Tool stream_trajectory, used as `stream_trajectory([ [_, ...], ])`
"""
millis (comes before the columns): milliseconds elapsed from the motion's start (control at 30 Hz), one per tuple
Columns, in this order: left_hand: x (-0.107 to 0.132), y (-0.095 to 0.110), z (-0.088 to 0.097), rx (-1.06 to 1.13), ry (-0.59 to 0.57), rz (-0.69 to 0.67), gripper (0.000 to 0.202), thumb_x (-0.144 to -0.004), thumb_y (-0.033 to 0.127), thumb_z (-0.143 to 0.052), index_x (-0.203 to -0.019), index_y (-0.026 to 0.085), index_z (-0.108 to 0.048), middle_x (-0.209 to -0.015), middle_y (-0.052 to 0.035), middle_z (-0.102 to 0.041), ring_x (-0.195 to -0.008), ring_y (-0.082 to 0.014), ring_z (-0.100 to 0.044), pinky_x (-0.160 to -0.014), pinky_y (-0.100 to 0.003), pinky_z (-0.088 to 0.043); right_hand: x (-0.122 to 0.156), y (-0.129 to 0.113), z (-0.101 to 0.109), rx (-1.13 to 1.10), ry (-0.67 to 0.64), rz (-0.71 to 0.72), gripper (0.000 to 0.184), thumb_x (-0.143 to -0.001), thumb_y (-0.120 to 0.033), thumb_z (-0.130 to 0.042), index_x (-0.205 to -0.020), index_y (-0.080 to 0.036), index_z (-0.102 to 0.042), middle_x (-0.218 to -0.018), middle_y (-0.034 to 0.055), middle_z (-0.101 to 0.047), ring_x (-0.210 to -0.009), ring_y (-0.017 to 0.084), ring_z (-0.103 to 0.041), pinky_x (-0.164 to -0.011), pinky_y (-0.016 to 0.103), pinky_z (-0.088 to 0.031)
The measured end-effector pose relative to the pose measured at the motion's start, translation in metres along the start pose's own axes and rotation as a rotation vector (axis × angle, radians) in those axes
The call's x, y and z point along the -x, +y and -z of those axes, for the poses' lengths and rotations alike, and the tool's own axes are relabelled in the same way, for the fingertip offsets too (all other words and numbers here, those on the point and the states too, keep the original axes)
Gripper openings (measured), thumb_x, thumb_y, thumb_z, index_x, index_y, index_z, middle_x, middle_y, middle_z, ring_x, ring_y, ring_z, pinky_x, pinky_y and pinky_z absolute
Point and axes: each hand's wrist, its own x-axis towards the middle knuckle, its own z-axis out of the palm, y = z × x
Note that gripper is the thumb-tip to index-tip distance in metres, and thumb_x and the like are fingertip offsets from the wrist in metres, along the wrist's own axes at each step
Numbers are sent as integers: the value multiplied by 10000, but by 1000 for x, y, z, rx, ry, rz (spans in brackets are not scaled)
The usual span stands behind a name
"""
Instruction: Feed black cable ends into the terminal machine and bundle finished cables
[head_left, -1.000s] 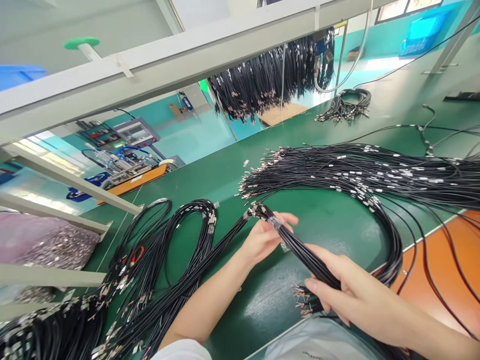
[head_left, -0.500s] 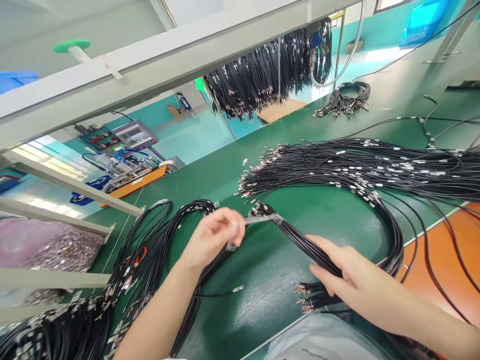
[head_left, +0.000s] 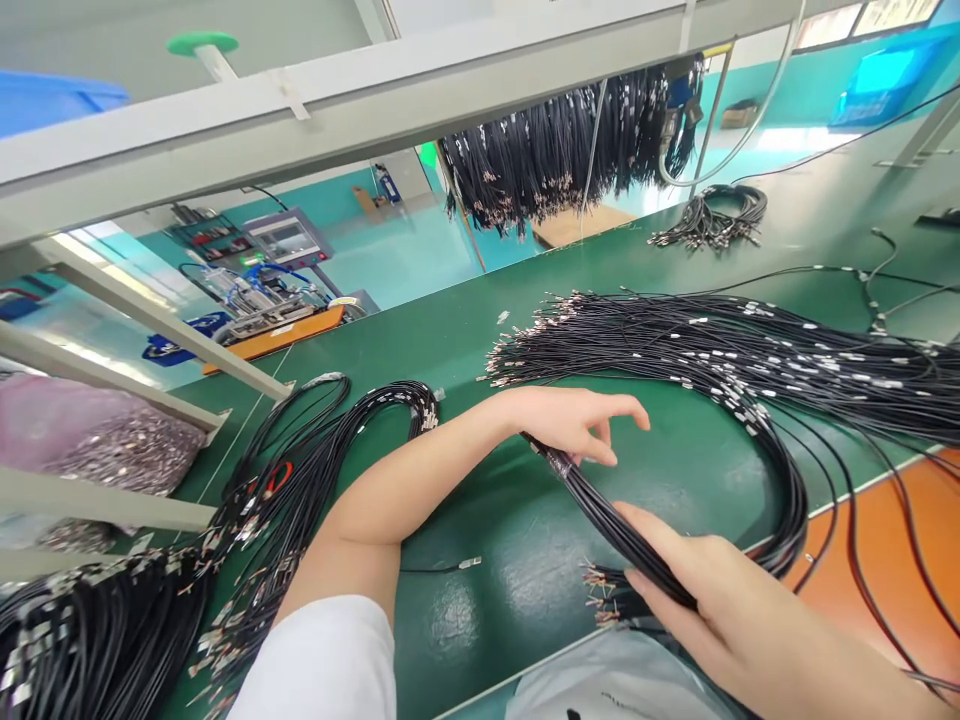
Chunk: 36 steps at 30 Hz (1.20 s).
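Right hand [head_left: 720, 590] closed round bundle [head_left: 601, 517] above worktop [head_left: 510, 560]. Left hand [head_left: 566, 420] at bundle's end, fingers half-curled; grip unclear. Tape [head_left: 557, 462] already round bundle; whether wrap complete, cannot tell. Cables [head_left: 750, 345] beyond lie loose.

Two grips [head_left: 566, 420] [head_left: 720, 600], one held cable bundle [head_left: 600, 513]

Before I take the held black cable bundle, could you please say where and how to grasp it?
Probably the bare stretch between the shiny wrapped band and the right grip, crosswise from the near left side: the bundle is narrow and gathered there, while the left grip hides its far end.
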Motion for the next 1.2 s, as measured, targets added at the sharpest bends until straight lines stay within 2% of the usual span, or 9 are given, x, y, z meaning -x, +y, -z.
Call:
stream_trajectory([
  [67,-3,-2,5,-95,42,45,423,-829,278,-664,-1237,263,-555,-1061,-48,-701,-472,-84,-599,-472,-226,-478,0,1,1,-32,-15,-23,482,-945,-325,-491,-1426,-295,-506,-905,56,-747,-806,239,-726,-670,292,-579],
  [233,2,-29,20,-245,616,7,228,-812,347,-675,-965,181,-643,-962,-34,-689,-609,-101,-602,-558,-220,-453,1,9,4,-95,-84,-165,529,-1000,-427,-398,-1504,-266,-395,-838,37,-679,-779,201,-672,-750,319,-568],
  [367,15,-55,24,-311,689,79,292,-866,446,-614,-845,165,-690,-747,-19,-638,-658,-133,-555,-606,-245,-421,-1,12,-1,-164,-57,-221,557,-992,-480,-400,-1507,-268,-389,-796,15,-634,-720,180,-629,-751,318,-552],
  [567,63,-93,33,-548,935,175,380,-905,526,-552,-1101,231,-690,-957,-52,-539,-893,-196,-541,-836,-322,-445,-7,13,-6,-271,13,-330,617,-957,-534,-430,-1507,-257,-387,-730,-21,-592,-560,142,-534,-545,258,-484],
  [733,107,-162,30,-616,789,570,515,-721,513,-767,-1135,214,-700,-933,-69,-488,-1020,-290,-492,-934,-402,-412,-6,12,-5,-250,0,-344,639,-952,-570,-421,-1507,-259,-372,-705,-33,-593,-567,144,-538,-561,254,-479],
  [833,119,-199,3,-528,713,635,321,-700,415,-791,-916,192,-712,-857,-43,-499,-904,-244,-541,-882,-353,-446,-6,15,-11,-244,37,-334,642,-944,-573,-432,-1494,-245,-391,-674,-34,-594,-543,144,-530,-536,253,-465],
  [900,123,-213,-19,-478,726,657,287,-775,369,-719,-1003,201,-675,-956,-54,-526,-870,-220,-566,-869,-346,-462,-6,19,-15,-266,58,-319,628,-942,-560,-438,-1480,-238,-408,-634,-41,-575,-511,140,-510,-489,244,-432],
  [1033,124,-217,-45,-399,806,642,417,-860,246,-587,-1273,254,-532,-1143,-73,-536,-902,-205,-606,-902,-353,-469,-8,25,-20,-321,59,-298,639,-928,-573,-467,-1469,-240,-401,-590,-51,-526,-473,137,-469,-450,238,-400],
  [1200,132,-202,-40,-292,864,577,160,-803,128,-571,-942,180,-628,-898,-50,-623,-867,-194,-602,-885,-329,-473,-16,21,-22,-376,-19,-285,641,-926,-625,-454,-1450,-267,-363,-593,-44,-499,-416,130,-404,-391,253,-332],
])
